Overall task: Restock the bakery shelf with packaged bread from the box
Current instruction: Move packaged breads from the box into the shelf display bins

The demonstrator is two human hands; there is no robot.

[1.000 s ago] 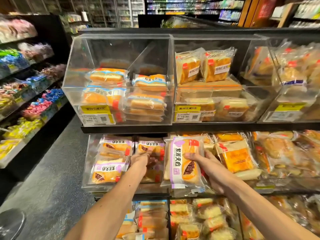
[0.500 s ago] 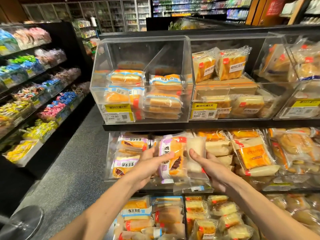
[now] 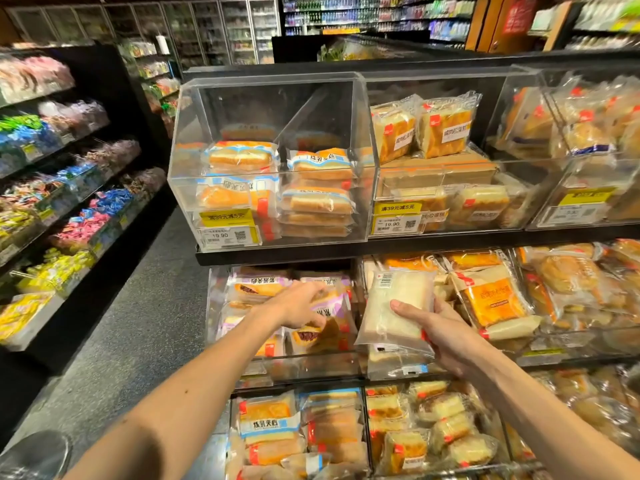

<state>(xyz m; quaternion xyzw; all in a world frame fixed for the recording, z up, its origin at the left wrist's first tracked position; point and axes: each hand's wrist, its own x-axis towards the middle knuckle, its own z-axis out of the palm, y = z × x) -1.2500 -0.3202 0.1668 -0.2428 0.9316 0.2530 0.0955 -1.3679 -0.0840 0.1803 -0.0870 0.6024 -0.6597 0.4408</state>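
My left hand (image 3: 298, 303) reaches into the left clear bin (image 3: 311, 367) of the middle shelf and grips a purple-labelled bread packet (image 3: 329, 308) that lies tilted among others of its kind. To its right, my right hand (image 3: 446, 336) holds a pale white bread packet (image 3: 391, 306) upright in front of the neighbouring bin, thumb across its face and its barcode label at the top. Both forearms stretch in from the bottom edge.
Above stand clear acrylic bins (image 3: 270, 109) with stacked bread and yellow price tags (image 3: 227, 218). More packets fill the lower shelf (image 3: 332, 431) and the bins to the right (image 3: 495, 299). Left of the grey aisle floor (image 3: 138, 323) run sweets shelves (image 3: 69, 202).
The purple packet passed from my right hand to my left, which has carried it left into the bin. My right hand keeps only the white packet. The view moved closer and to the left.
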